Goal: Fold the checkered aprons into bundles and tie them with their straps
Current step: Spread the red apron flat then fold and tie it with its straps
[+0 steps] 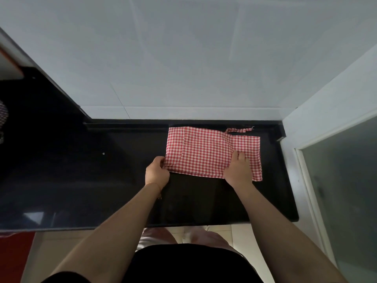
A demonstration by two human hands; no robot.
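A red-and-white checkered apron (204,152) lies folded into a flat rectangle on the black countertop (122,170), near the back wall. One strap (238,130) sticks out at its far right edge. My left hand (157,172) pinches the apron's near left corner with curled fingers. My right hand (238,169) rests flat on the cloth near its right end, fingers straight and pressing down.
The countertop ends at a white tiled wall (183,58) behind and a frosted glass panel (342,180) on the right. Another checkered item (3,113) shows at the far left edge. Tiled floor lies below the counter's front edge.
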